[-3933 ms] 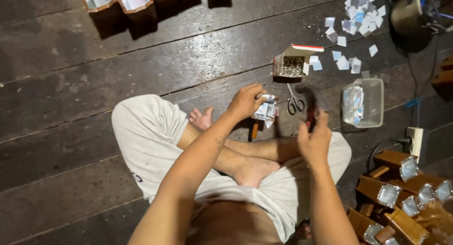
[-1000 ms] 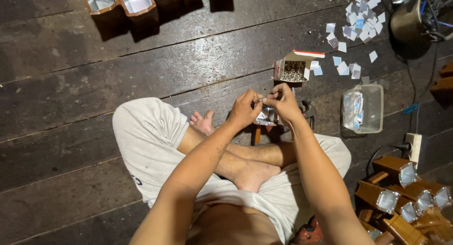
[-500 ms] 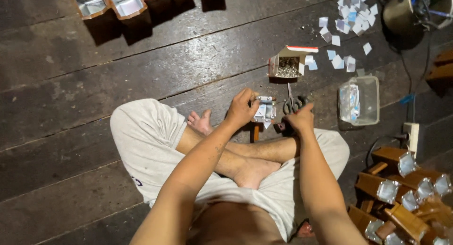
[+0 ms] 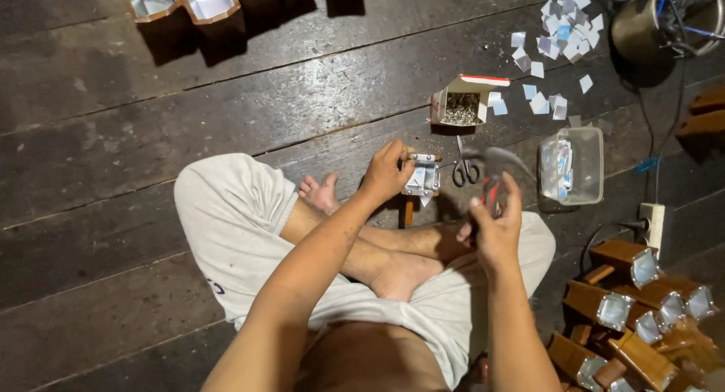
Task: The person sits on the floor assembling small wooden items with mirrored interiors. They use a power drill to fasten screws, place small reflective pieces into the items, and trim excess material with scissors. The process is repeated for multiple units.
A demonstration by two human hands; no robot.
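Foil-lined wood piece point(image 4: 421, 177); raised hammer point(image 4: 495, 173)

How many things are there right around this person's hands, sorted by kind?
Scissors: 1
Clear plastic tub: 1
Open cardboard box: 1
Foil-lined piece, in left hand: 1
Blurred red-handled tool, in right hand: 1
Total: 5

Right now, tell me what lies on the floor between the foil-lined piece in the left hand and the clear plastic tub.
In the head view, scissors lie on the wooden floor between the foil-lined piece and the tub.
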